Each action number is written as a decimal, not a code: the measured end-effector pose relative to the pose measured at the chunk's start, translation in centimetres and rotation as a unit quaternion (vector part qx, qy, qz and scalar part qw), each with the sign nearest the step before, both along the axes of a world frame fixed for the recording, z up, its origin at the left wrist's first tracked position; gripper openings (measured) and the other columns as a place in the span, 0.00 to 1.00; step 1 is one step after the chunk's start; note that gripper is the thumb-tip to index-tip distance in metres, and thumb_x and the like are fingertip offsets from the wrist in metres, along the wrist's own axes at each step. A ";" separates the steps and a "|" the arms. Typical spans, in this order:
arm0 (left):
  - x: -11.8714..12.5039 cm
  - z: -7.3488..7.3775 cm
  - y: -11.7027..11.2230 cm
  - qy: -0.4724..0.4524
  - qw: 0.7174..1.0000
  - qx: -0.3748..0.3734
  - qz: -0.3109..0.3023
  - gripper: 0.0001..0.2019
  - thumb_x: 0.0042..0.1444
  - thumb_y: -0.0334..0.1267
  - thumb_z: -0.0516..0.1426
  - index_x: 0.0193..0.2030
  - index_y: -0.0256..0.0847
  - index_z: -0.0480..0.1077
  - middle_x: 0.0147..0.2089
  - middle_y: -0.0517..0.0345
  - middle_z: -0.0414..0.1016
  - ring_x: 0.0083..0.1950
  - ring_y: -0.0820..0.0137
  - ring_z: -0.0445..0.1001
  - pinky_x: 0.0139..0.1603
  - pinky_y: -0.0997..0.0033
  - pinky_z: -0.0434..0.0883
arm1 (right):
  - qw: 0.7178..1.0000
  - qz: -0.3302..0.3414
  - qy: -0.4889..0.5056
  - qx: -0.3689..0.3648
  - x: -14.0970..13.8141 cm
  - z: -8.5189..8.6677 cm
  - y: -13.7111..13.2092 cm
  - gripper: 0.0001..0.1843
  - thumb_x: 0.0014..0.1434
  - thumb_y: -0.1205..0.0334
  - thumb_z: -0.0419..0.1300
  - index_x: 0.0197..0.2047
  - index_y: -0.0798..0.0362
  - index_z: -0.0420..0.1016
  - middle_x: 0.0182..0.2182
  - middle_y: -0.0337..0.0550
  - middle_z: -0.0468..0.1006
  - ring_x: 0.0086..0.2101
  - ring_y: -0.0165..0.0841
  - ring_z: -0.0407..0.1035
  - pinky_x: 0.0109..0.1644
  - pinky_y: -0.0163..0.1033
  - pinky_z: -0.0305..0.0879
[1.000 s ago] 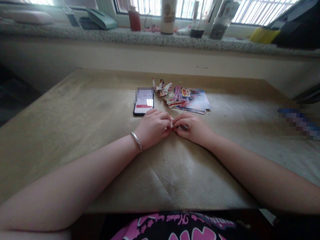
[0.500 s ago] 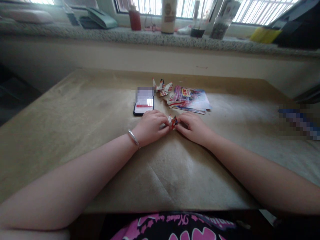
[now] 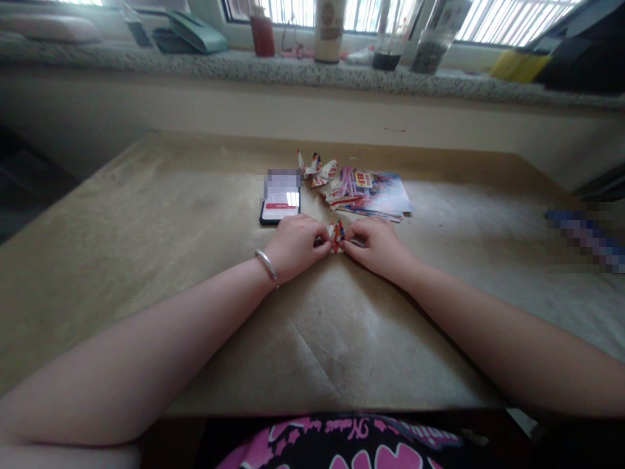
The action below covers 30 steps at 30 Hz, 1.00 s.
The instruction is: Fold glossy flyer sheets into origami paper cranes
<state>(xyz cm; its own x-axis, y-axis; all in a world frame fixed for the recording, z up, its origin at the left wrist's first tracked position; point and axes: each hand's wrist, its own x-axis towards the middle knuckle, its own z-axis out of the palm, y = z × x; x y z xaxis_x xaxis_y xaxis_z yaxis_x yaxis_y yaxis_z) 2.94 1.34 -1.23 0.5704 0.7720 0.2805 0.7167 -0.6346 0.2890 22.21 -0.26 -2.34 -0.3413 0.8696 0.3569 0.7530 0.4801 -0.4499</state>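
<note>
Between my hands is a small folded piece of printed paper (image 3: 337, 236), white with red and dark patches. My left hand (image 3: 301, 242) pinches its left side between thumb and fingers; a silver bangle (image 3: 266, 264) circles that wrist. From the other side, the fingertips of my right hand (image 3: 375, 243) close on the paper's right edge. Just beyond my left hand lies a phone (image 3: 280, 198) with its screen lit. Folded paper shapes (image 3: 318, 172) in red and white stand behind, and a stack of colourful printed sheets (image 3: 378, 192) lies past my right hand.
The table (image 3: 234, 352) has a tan cover. A blurred blue item (image 3: 586, 241) sits at its right edge. On the stone windowsill (image 3: 234, 64) stand a red bottle (image 3: 262, 34), a pale cylinder (image 3: 328, 32), jars and a yellow object (image 3: 520, 65).
The folded paper has turned a little between my fingertips, showing more of its red side. My left wrist has shifted slightly; the phone and sheets stay put.
</note>
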 end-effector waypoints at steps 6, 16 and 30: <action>0.0 -0.2 0.1 -0.024 1.000 0.005 0.001 0.06 0.53 0.37 0.59 0.29 0.39 0.73 0.32 0.57 0.77 0.35 0.69 0.72 0.39 0.69 0.66 | 0.999 0.008 0.035 -0.028 0.1 -0.2 0.4 0.06 0.52 0.61 0.60 0.25 0.52 0.73 0.25 0.39 0.75 0.29 0.32 0.67 0.36 0.37 0.59; -0.2 0.1 0.2 0.010 0.999 0.045 0.018 0.10 0.55 0.45 0.60 0.30 0.42 0.75 0.32 0.58 0.77 0.37 0.67 0.72 0.42 0.66 0.62 | 0.991 0.001 0.115 -0.070 0.0 -0.6 0.5 0.09 0.50 0.65 0.61 0.37 0.52 0.72 0.29 0.39 0.78 0.31 0.32 0.71 0.39 0.38 0.65; -0.2 0.0 0.3 0.025 0.997 0.069 0.010 0.13 0.56 0.47 0.59 0.28 0.42 0.75 0.33 0.58 0.78 0.40 0.66 0.72 0.46 0.62 0.60 | 0.989 -0.026 0.131 -0.066 -0.3 -0.4 0.3 0.12 0.53 0.64 0.60 0.40 0.49 0.63 0.27 0.36 0.77 0.30 0.33 0.71 0.37 0.39 0.64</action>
